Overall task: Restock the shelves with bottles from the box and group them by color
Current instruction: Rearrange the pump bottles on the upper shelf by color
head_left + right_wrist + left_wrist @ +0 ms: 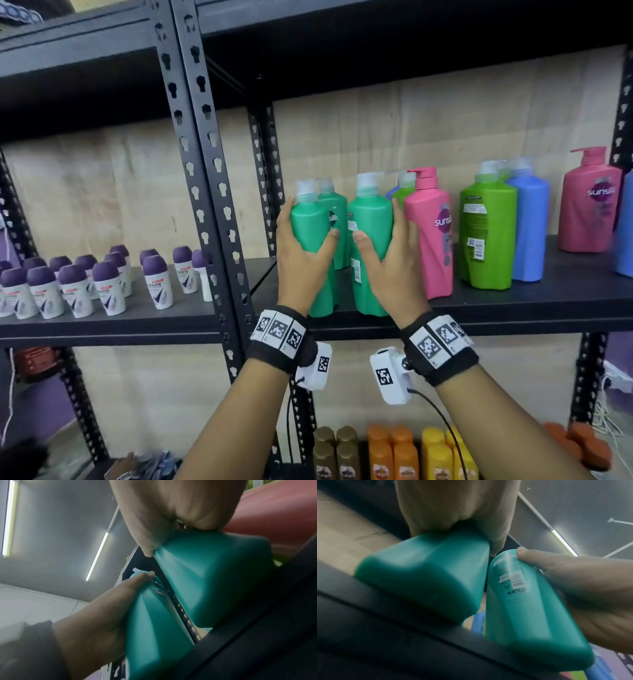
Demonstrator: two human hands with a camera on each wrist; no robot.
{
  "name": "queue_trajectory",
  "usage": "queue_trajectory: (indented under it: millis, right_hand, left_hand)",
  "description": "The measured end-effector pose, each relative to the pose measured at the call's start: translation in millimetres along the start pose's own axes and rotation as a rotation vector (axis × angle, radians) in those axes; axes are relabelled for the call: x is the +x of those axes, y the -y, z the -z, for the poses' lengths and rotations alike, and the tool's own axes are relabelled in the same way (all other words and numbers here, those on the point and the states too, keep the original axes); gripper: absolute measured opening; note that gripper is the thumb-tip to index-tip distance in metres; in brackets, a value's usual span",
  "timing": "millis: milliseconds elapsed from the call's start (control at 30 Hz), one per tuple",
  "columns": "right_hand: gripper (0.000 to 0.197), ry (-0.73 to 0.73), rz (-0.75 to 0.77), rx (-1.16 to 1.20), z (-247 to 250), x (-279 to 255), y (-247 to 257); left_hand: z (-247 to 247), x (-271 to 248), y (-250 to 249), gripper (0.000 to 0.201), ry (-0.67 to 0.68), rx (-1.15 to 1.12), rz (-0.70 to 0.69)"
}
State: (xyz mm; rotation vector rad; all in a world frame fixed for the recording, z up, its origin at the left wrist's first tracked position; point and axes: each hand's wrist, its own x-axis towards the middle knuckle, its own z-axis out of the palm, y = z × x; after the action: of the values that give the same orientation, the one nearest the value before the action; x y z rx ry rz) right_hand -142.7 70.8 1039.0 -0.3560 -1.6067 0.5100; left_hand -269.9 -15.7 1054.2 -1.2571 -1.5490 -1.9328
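Two teal-green pump bottles stand side by side at the front edge of the black shelf [534,308]. My left hand [306,255] grips the left teal bottle [310,226], thumb on its front and fingers round its far side. My right hand [385,257] grips the right teal bottle [371,219] in the same way. The left wrist view shows the left bottle [423,574] from below at the shelf lip, and the right wrist view shows the right bottle [214,574]. A third teal bottle [337,205] stands just behind. Whether the bases rest fully on the shelf is unclear.
Right of my hands stand a pink bottle [430,233], a green one [486,226], a blue one [529,222] and another pink one [589,202]. A perforated upright [212,192] bounds the bay on the left, with purple-capped roll-ons [102,284] beyond. Brown, orange and yellow bottles [394,452] fill the shelf below.
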Motion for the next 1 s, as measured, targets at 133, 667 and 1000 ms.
queue_trajectory:
  millis: [133, 667, 1000]
  right_hand:
    - [0.085, 0.106, -0.081, 0.053, -16.5, 7.4, -10.2]
    - [0.058, 0.361, -0.381, 0.291, -13.1, -1.2, -31.2]
    - [0.077, 0.382, -0.470, 0.248, -11.6, 2.1, -37.7]
  left_hand:
    - [0.4, 4.3, 13.7, 0.081, -0.004, -0.057, 0.039]
    - [10.6, -14.7, 57.4, 0.076, 0.104, -0.052, 0.238]
    - [16.5, -3.7, 65.5, 0.053, 0.063, -0.206, 0.484]
